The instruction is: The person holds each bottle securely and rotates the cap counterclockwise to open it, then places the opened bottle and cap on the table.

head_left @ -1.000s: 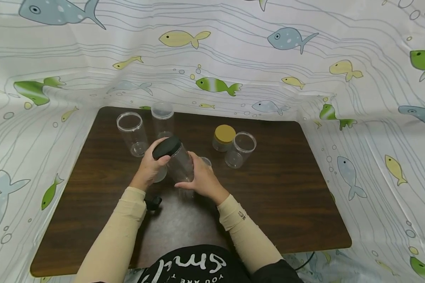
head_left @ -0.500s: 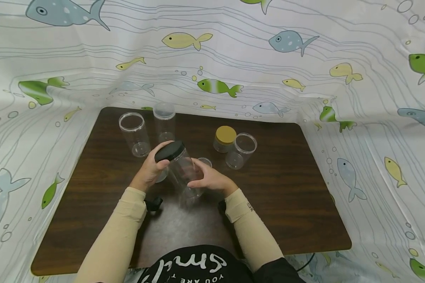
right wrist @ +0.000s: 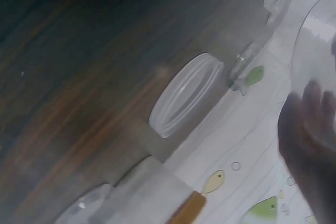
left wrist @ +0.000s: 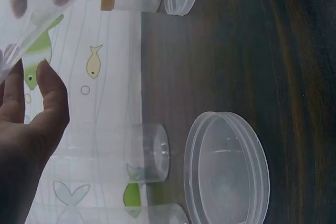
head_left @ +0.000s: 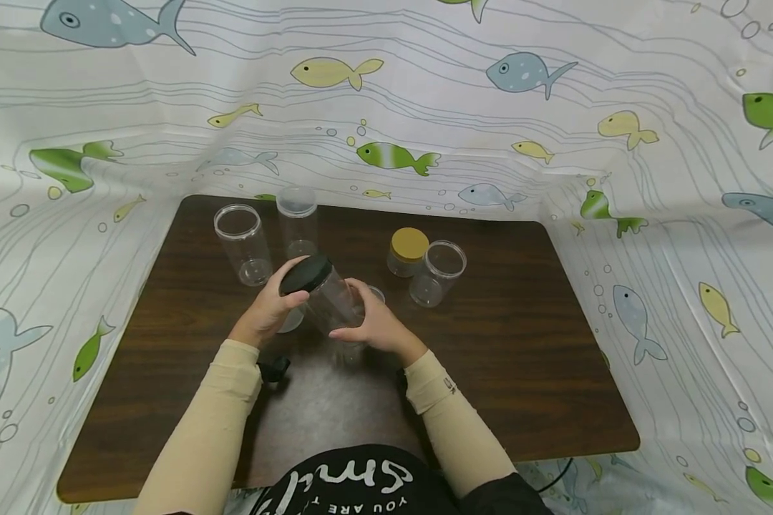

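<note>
Holding a tilted, black-lidded clear jar point(head_left: 327, 302)

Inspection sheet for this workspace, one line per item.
Surface: dark brown wood-grain table, rounded corners.
Job's things: clear cylindrical jar with black lid, held tilted.
Clutter: three clear cylindrical jars, short clear jar with yellow lid, shallow round translucent lids.
Hands: left hand grips the jar's lid end, right hand its lower body.
Cables: thin black cable past the table's near edge.
Surroundings: white fish-print sheet behind and beside the table.
</note>
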The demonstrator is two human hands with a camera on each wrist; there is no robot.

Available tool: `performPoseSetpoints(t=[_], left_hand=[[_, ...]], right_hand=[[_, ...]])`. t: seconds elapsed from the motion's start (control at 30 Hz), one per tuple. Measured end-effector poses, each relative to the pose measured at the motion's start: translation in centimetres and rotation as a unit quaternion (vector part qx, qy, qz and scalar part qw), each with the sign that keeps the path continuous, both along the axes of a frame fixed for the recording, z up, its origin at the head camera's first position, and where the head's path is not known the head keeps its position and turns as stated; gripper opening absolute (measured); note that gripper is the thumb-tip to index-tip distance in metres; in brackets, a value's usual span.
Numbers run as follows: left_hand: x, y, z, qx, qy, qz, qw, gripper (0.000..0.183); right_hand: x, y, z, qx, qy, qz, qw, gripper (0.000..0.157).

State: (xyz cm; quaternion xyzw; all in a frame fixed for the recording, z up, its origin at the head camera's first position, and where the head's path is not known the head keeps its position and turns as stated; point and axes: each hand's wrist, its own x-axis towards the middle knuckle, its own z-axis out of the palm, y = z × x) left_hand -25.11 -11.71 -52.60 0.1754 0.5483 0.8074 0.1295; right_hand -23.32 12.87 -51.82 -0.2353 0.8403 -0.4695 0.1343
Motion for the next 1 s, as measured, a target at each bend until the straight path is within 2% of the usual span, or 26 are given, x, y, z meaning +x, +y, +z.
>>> performPoseSetpoints(t=[0.1,0.23,0.3,0.37,0.5,0.6,0.67,0.77,0.83,0.9,1.0], left_hand=[[-0.2,0.1,-0.1,0.007,0.004,0.012,0.9999,0.08],[-0.4,0.0,-0.1,0.015,0.014,0.019,0.9996,0.079],[-0.4,0.0,-0.1,0.019,0.021,0.018,0.9994,0.08],[-0.4,0.0,-0.1,0.024,0.028,0.015,0.9992,0.081],[-0.1,0.0,0.2,0.042,0.041,0.01,0.9982,0.082],[0.1,0.0,0.4,0.064,0.049,0.005,0.9967,0.079],[0.1,0.0,0.6,0.088,0.049,-0.008,0.9949,0.075],[0.1,0.1,0.6,0.105,0.051,-0.043,0.9923,0.072],[0.0,0.1,0.5,0.099,0.052,-0.069,0.9914,0.072],[-0.1,0.1,0.3,0.078,0.057,-0.083,0.9918,0.075],[-0.1,-0.2,0.1,0.048,0.056,-0.081,0.9939,0.079]], right_hand=[[0.5,-1.0,0.0,0.033,0.073,-0.03,0.996,0.096],[1.2,-2.0,0.0,0.092,0.164,-0.057,0.98,0.101],[1.4,-2.2,0.0,0.104,0.184,-0.061,0.975,0.103],[1.4,-2.3,0.1,0.1,0.181,-0.055,0.977,0.105],[1.0,-1.7,0.3,0.062,0.131,-0.016,0.989,0.106],[0.4,-0.6,0.5,0.006,0.065,0.022,0.998,0.103],[-0.3,0.2,0.3,-0.05,0.005,0.054,0.997,0.106],[-1.3,1.3,-0.1,-0.093,-0.086,0.102,0.987,0.118],[-1.8,1.7,-0.5,-0.109,-0.144,0.147,0.973,0.122],[-2.0,1.8,-1.0,-0.113,-0.173,0.183,0.961,0.12],[-2.0,1.4,-1.6,-0.14,-0.186,0.217,0.948,0.108]])
